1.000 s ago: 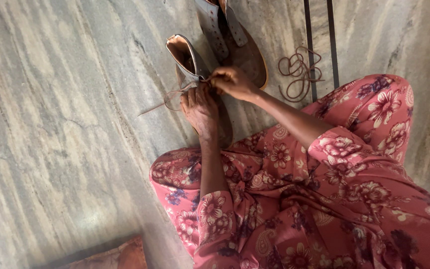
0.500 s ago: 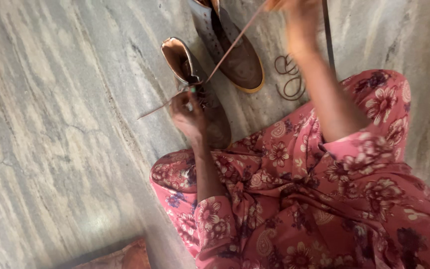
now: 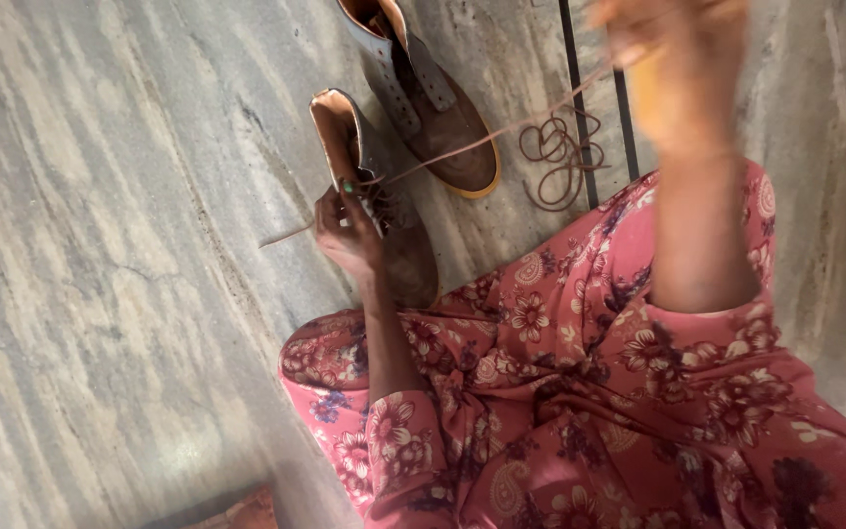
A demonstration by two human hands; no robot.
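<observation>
Fingers of the left hand [image 3: 347,227] clench the near brown boot [image 3: 384,211] at its eyelets on the marble floor [image 3: 100,245]. Its lace [image 3: 482,140] runs taut from those fingers up to the blurred right hand [image 3: 673,59], raised and closed on the lace's far end. Beyond them lie a second boot [image 3: 433,98] and a loose coiled lace [image 3: 560,157].

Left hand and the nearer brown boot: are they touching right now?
Touching. The head view shows the left hand resting on the laced front of the nearer brown boot, fingers pressed at the eyelets where the lace runs out, with no gap between them.
</observation>
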